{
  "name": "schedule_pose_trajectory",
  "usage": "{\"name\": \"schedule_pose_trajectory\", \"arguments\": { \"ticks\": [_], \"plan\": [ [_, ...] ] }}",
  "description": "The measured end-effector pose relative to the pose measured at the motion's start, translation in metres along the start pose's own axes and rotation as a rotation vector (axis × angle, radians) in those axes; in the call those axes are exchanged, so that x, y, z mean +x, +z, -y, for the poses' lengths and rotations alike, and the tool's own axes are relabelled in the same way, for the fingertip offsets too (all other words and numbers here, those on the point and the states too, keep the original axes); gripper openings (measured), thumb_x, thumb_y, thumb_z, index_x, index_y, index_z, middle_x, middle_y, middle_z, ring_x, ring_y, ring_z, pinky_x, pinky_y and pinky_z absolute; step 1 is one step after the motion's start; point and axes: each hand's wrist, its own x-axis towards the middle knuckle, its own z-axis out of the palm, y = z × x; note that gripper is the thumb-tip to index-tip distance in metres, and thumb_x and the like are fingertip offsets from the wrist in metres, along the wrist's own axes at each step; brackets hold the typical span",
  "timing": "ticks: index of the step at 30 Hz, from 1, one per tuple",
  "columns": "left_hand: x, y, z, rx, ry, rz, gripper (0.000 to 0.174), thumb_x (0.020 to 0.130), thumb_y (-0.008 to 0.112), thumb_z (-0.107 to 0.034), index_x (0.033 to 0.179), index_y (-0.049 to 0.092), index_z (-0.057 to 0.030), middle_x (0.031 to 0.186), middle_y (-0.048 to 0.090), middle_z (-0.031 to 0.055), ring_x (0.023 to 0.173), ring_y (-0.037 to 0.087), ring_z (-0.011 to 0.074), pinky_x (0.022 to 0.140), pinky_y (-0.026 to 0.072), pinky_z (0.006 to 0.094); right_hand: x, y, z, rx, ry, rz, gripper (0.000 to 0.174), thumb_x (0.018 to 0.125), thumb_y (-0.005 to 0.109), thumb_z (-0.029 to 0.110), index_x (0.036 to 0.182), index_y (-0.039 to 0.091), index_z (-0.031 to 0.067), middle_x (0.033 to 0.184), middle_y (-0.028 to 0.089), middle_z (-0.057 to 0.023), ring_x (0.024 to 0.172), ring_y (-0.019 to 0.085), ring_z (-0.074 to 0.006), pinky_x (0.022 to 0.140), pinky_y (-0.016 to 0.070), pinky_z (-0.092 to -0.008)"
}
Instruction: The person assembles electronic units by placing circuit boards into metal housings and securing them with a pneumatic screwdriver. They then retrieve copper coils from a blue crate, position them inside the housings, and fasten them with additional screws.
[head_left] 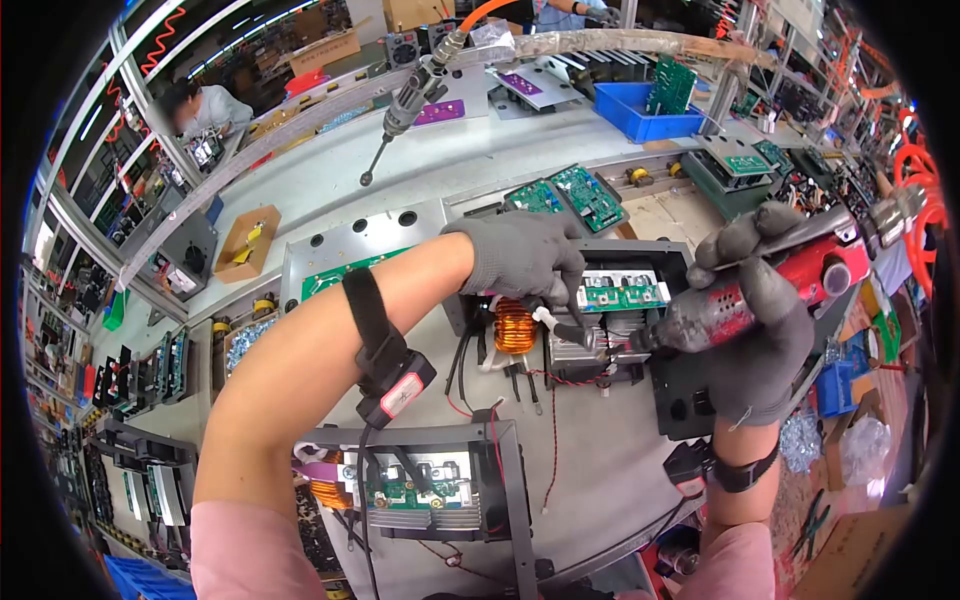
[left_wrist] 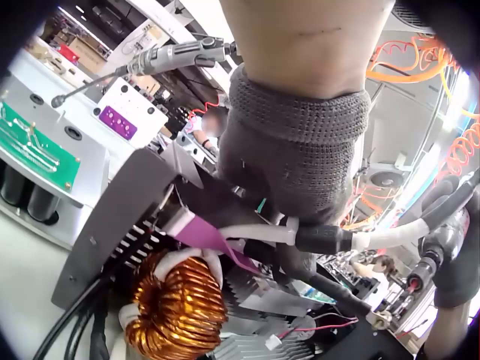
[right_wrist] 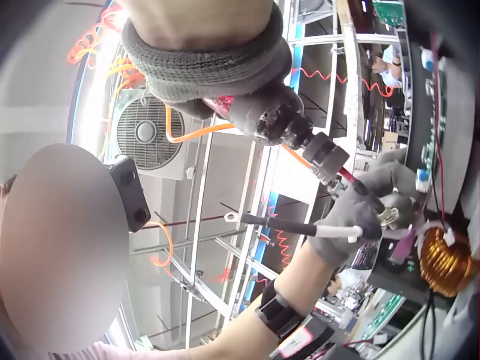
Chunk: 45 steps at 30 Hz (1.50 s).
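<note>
In the head view, my gloved left hand (head_left: 525, 258) reaches into a black metal housing (head_left: 655, 250) and holds a cable with a black sleeve (head_left: 568, 328). A metal ring lug (left_wrist: 379, 321) ends that cable in the left wrist view. Another white cable with a black sleeve (left_wrist: 322, 238) passes in front of the fingers. Beside them sits a copper-wound coil (head_left: 515, 328); a green board (head_left: 625, 292) lies over finned heat sinks. My gloved right hand (head_left: 768, 345) grips a red power screwdriver (head_left: 715, 312) around its body, its tip close to the lug.
Nearer me stands a second housing with a board and heat sink (head_left: 420, 515). A grey driver (head_left: 408, 105) hangs above the bench. Green circuit boards (head_left: 590, 198), a blue bin (head_left: 625, 115) and a cardboard box (head_left: 262, 225) lie farther back. Loose thin wires (head_left: 555, 450) trail across the worktop.
</note>
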Motion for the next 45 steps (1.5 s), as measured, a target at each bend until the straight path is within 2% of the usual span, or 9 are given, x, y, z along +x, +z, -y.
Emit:
{"name": "schedule_pose_trajectory", "arguments": {
  "ticks": [4, 11, 14, 19, 27, 34, 39, 44, 45],
  "plan": [
    [0.006, 0.013, 0.001, 0.013, -0.024, -0.127, 0.019, 0.081, 0.059, -0.028, 0.093, 0.065, -0.0139, 0.123, 0.05, 0.0098, 0.106, 0.055, 0.0305, 0.092, 0.0433, 0.0383, 0.022, 0.001, 0.008, -0.17, -0.076, 0.04, 0.038, 0.078, 0.059, 0.01, 0.113, 0.05, -0.0007, 0.09, 0.059, -0.0123, 0.08, 0.057, -0.0208, 0.072, 0.0476, -0.0326],
    [0.009, 0.013, 0.003, -0.077, 0.071, -0.219, 0.023, 0.079, 0.064, -0.024, 0.098, 0.061, -0.0107, 0.112, 0.055, 0.0124, 0.102, 0.058, 0.0283, 0.088, 0.0456, 0.0391, 0.051, -0.009, 0.007, -0.209, 0.012, 0.068, 0.034, 0.08, 0.061, 0.012, 0.11, 0.053, -0.0018, 0.091, 0.063, -0.0127, 0.08, 0.061, -0.0197, 0.074, 0.0494, -0.0321],
    [0.011, 0.011, -0.011, -0.286, -0.24, -0.328, 0.043, 0.076, 0.07, -0.019, 0.114, 0.055, -0.0074, 0.101, 0.062, 0.0126, 0.094, 0.062, 0.0278, 0.082, 0.0498, 0.0375, 0.058, -0.012, 0.0, -0.222, 0.027, 0.054, 0.026, 0.079, 0.061, 0.01, 0.102, 0.058, -0.0007, 0.086, 0.064, -0.0128, 0.074, 0.062, -0.0189, 0.068, 0.0505, -0.0304],
    [0.031, 0.013, -0.01, -0.044, -0.218, -0.327, 0.037, 0.077, 0.068, -0.024, 0.112, 0.059, -0.0118, 0.106, 0.064, 0.011, 0.099, 0.061, 0.0276, 0.086, 0.0477, 0.0385, 0.065, -0.019, -0.014, -0.233, 0.043, 0.056, 0.023, 0.08, 0.06, 0.01, 0.101, 0.059, -0.0004, 0.085, 0.065, -0.0125, 0.071, 0.062, -0.0179, 0.06, 0.0501, -0.028],
    [0.041, 0.019, -0.017, 0.053, -0.394, -0.322, 0.031, 0.079, 0.064, -0.025, 0.108, 0.063, -0.0148, 0.107, 0.064, 0.0095, 0.102, 0.06, 0.028, 0.086, 0.0471, 0.0399, 0.063, -0.02, -0.03, -0.121, 0.031, -0.027, 0.028, 0.08, 0.06, 0.011, 0.105, 0.054, -0.0006, 0.087, 0.063, -0.0126, 0.073, 0.061, -0.0191, 0.063, 0.0499, -0.03],
    [0.044, 0.028, -0.01, 0.101, -0.296, -0.438, 0.03, 0.078, 0.062, -0.022, 0.106, 0.062, -0.0115, 0.106, 0.063, 0.0105, 0.101, 0.06, 0.0294, 0.086, 0.0473, 0.0405, 0.051, -0.016, -0.034, -0.235, 0.042, -0.024, 0.032, 0.082, 0.057, 0.012, 0.112, 0.052, 0.0023, 0.094, 0.061, -0.0115, 0.08, 0.06, -0.0198, 0.068, 0.0506, -0.0321],
    [0.045, 0.029, -0.007, 0.078, -0.267, -0.383, 0.03, 0.076, 0.064, -0.009, 0.106, 0.062, -0.0077, 0.11, 0.062, 0.0128, 0.102, 0.061, 0.0306, 0.086, 0.0488, 0.0407, 0.054, 0.012, -0.035, -0.411, -0.073, 0.213, 0.029, 0.078, 0.061, 0.006, 0.105, 0.054, 0.0006, 0.086, 0.061, -0.0104, 0.072, 0.061, -0.0177, 0.065, 0.05, -0.0313],
    [0.012, 0.003, -0.013, 0.112, -0.284, -0.351, 0.035, 0.08, 0.06, -0.024, 0.113, 0.062, -0.0117, 0.105, 0.064, 0.0138, 0.102, 0.06, 0.0305, 0.092, 0.0451, 0.0394, 0.052, 0.018, -0.041, -0.392, 0.003, 0.178, 0.027, 0.077, 0.062, 0.005, 0.103, 0.053, 0.0015, 0.085, 0.06, -0.0089, 0.071, 0.061, -0.0178, 0.065, 0.0501, -0.0314],
    [-0.002, -0.006, -0.012, 0.113, -0.305, -0.355, 0.035, 0.08, 0.06, -0.024, 0.113, 0.062, -0.0117, 0.105, 0.064, 0.0138, 0.102, 0.06, 0.0305, 0.092, 0.0451, 0.0394, 0.052, 0.02, -0.042, -0.307, -0.004, 0.131, 0.026, 0.074, 0.067, 0.004, 0.098, 0.056, 0.0007, 0.077, 0.06, -0.007, 0.048, 0.053, -0.0109, 0.043, 0.0423, -0.0243]
  ]
}}
